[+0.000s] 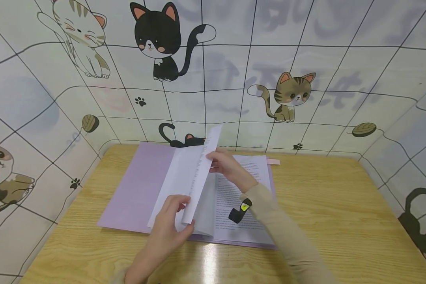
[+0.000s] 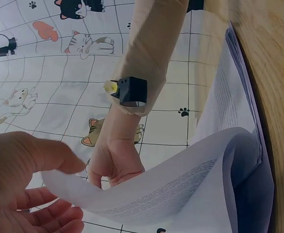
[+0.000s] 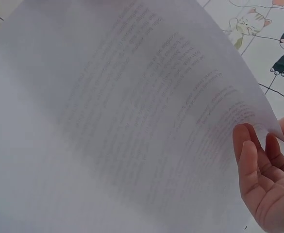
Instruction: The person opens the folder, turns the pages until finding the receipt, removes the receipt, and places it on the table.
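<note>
Lilac covers lie spread on the wooden counter [image 1: 340, 209], belonging to a folder [image 1: 136, 185] that holds white pages. Its left part shows a pale, seemingly blank page [image 1: 174, 169] against the cover; its right part carries a densely printed page [image 1: 230, 191], with a small pink tab [image 1: 274, 161] jutting past the upper right edge. Between them one printed sheet [image 1: 201, 179] is raised, tilted nearly on edge and bowed.

The person's right hand [image 1: 232, 167] pinches this sheet near its upper end, thumb on one face and fingers on the other. The left hand [image 1: 167, 223] has its thumb and bent fingers around the lower end, in what looks like a loose pinch; how firmly it grips cannot be told.

The leafing appears about midway: the sheet is lifted free of the pages beside it but not yet laid flat. Settling it onto one side and letting go seem to be what is left. Which way it is being turned, and how many pages remain, cannot be judged.
</note>
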Demonstrator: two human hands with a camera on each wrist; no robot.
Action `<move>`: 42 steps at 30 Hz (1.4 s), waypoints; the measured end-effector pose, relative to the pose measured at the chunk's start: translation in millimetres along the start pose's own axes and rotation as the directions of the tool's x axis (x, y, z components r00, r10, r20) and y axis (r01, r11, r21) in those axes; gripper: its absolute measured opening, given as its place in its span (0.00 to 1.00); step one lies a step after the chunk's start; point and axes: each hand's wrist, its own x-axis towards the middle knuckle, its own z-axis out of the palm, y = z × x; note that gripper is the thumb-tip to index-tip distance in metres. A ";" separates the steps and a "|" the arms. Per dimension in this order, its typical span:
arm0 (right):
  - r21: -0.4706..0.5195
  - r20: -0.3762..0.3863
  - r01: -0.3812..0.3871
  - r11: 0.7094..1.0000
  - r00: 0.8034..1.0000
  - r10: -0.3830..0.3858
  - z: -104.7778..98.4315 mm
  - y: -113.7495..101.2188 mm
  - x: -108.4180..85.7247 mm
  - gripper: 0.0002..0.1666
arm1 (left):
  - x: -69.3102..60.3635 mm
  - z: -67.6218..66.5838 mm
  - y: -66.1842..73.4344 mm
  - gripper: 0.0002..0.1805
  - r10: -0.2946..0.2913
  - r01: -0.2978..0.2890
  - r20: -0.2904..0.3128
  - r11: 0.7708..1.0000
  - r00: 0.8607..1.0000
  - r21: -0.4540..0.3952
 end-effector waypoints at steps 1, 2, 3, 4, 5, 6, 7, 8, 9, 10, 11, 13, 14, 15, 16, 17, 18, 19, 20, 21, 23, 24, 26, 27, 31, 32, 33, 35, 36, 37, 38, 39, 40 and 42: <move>-0.004 -0.002 -0.004 1.000 1.000 0.004 1.0 0.5 0.2 0.23 | 0.1 0.8 0.2 0.33 -0.003 0.004 -0.008 1.000 1.000 0.019; -0.006 -0.004 -0.007 1.000 1.000 0.007 1.9 1.0 0.2 0.23 | 0.3 1.5 0.2 0.34 -0.004 0.004 -0.018 0.999 1.000 0.036; -0.009 -0.005 -0.011 1.000 1.000 0.011 2.9 1.5 0.3 0.23 | 0.5 2.2 0.0 0.35 -0.003 0.005 -0.029 0.999 1.000 0.053; -0.008 -0.005 -0.016 1.000 1.000 0.016 3.9 1.9 0.3 0.23 | 0.9 2.6 -0.2 0.36 0.000 0.003 -0.041 0.998 0.999 0.068; -0.006 -0.007 -0.020 1.000 1.000 0.020 4.9 2.2 0.2 0.23 | 1.1 2.8 -0.5 0.37 0.003 0.001 -0.055 0.997 0.999 0.081; -0.007 -0.005 -0.021 1.000 1.000 0.021 5.7 2.5 0.1 0.23 | 1.4 2.9 -1.1 0.37 0.008 -0.002 -0.067 0.996 0.998 0.091; -0.007 -0.004 -0.022 1.000 1.000 0.021 6.4 2.7 -0.2 0.23 | 1.7 2.9 -1.8 0.37 0.012 -0.004 -0.079 0.995 0.997 0.098; -0.008 -0.001 -0.021 1.000 1.000 0.020 7.2 2.8 -0.5 0.23 | 2.0 2.7 -2.5 0.37 0.015 -0.006 -0.089 0.994 0.996 0.105; -0.012 0.003 -0.019 1.000 1.000 0.019 7.7 2.8 -0.8 0.22 | 2.2 2.4 -3.3 0.36 0.017 -0.006 -0.097 0.994 0.995 0.112; -0.012 0.008 -0.018 1.000 1.000 0.018 8.1 2.7 -1.1 0.22 | 2.2 2.0 -4.3 0.36 0.018 -0.006 -0.103 0.993 0.995 0.118; -0.015 0.016 -0.015 1.000 1.000 0.016 8.2 2.9 -1.0 0.22 | 2.0 1.4 -5.6 0.35 0.017 -0.005 -0.106 0.993 0.994 0.120; -0.023 0.031 -0.011 1.000 0.999 0.011 7.7 3.1 -1.0 0.22 | 1.3 0.0 -8.4 0.35 0.015 -0.001 -0.110 0.992 0.994 0.123; -0.029 0.042 -0.007 1.000 0.999 0.008 7.4 3.1 -1.1 0.22 | 0.8 -0.7 -10.2 0.34 0.015 -0.001 -0.112 0.992 0.994 0.124; -0.034 0.051 -0.003 0.999 0.999 0.005 6.9 3.1 -1.2 0.22 | 0.4 -1.4 -12.3 0.33 0.013 0.001 -0.116 0.992 0.993 0.124; -0.037 0.060 -0.001 0.999 0.998 0.003 6.4 3.2 -1.3 0.21 | -0.2 -2.0 -14.5 0.32 0.015 0.000 -0.118 0.992 0.993 0.123; -0.044 0.069 0.003 0.999 0.998 0.000 5.9 3.3 -1.6 0.20 | -0.7 -2.7 -16.9 0.31 0.015 0.000 -0.119 0.992 0.993 0.123; -0.050 0.077 0.006 0.999 0.997 -0.002 5.3 3.2 -2.1 0.19 | -1.2 -3.3 -19.4 0.30 0.015 0.000 -0.121 0.992 0.993 0.124; -0.053 0.083 0.009 0.999 0.997 -0.005 4.5 3.4 -2.3 0.18 | -1.8 -3.7 -22.0 0.29 0.016 0.000 -0.123 0.992 0.992 0.127; -0.055 0.085 0.009 0.998 0.996 -0.005 3.6 3.4 -2.8 0.17 | -2.5 -4.2 -24.7 0.28 0.016 0.000 -0.124 0.992 0.992 0.129; -0.057 0.085 0.010 0.998 0.996 -0.005 2.5 3.7 -3.0 0.16 | -3.2 -4.4 -27.4 0.28 0.016 0.001 -0.125 0.991 0.992 0.131; -0.062 0.083 0.013 0.998 0.997 -0.008 0.0 4.2 -3.5 0.18 | -5.1 -5.0 -32.7 0.27 0.014 0.003 -0.126 0.991 0.992 0.137; -0.061 0.078 0.012 0.998 0.997 -0.007 -1.5 4.5 -3.5 0.19 | -6.2 -5.3 -35.3 0.27 0.014 0.004 -0.129 0.990 0.992 0.139; -0.069 0.065 0.011 0.998 0.998 -0.007 -4.6 5.1 -3.8 0.21 | -8.5 -5.7 -40.4 0.26 0.012 0.008 -0.135 0.989 0.991 0.145; -0.075 0.058 0.010 0.997 0.998 -0.006 -6.3 5.5 -3.9 0.22 | -9.9 -6.0 -42.9 0.26 0.008 0.012 -0.138 0.989 0.990 0.147; -0.099 0.036 0.011 0.995 0.999 -0.007 -13.8 8.3 -3.5 0.18 | -15.6 -8.7 -52.6 0.25 -0.012 0.035 -0.147 0.988 0.989 0.153; -0.102 0.032 0.011 0.995 0.999 -0.007 -16.0 9.3 -3.4 0.17 | -16.8 -9.6 -54.9 0.25 -0.021 0.044 -0.146 0.987 0.989 0.154; -0.103 0.029 0.009 0.995 1.000 -0.007 -18.3 10.2 -3.2 0.16 | -18.0 -10.8 -56.9 0.25 -0.031 0.054 -0.145 0.986 0.989 0.157; -0.108 0.017 0.005 0.994 1.000 -0.003 -23.5 12.2 -3.6 0.14 | -20.0 -12.9 -60.6 0.24 -0.052 0.076 -0.139 0.983 0.989 0.168; -0.113 0.010 0.002 0.994 1.000 -0.001 -26.3 13.2 -3.9 0.13 | -21.0 -13.9 -62.4 0.24 -0.066 0.088 -0.134 0.981 0.989 0.171; -0.113 0.000 -0.002 0.994 1.000 0.002 -29.2 14.3 -3.9 0.13 | -21.9 -14.9 -64.0 0.24 -0.080 0.102 -0.128 0.979 0.989 0.177; -0.110 -0.011 -0.007 0.994 1.000 0.006 -32.0 15.1 -4.2 0.12 | -22.9 -15.7 -65.6 0.24 -0.096 0.117 -0.121 0.976 0.988 0.181; -0.111 -0.023 -0.012 0.994 1.000 0.009 -34.9 15.9 -4.5 0.11 | -23.8 -16.6 -67.2 0.24 -0.114 0.134 -0.114 0.974 0.987 0.184; -0.110 -0.034 -0.017 0.994 0.999 0.013 -37.9 16.6 -4.9 0.10 | -24.9 -17.1 -68.8 0.24 -0.130 0.148 -0.106 0.971 0.986 0.185; -0.105 -0.048 -0.022 0.994 0.999 0.017 -44.2 17.7 -5.1 0.09 | -27.0 -17.8 -72.3 0.25 -0.163 0.178 -0.094 0.966 0.982 0.189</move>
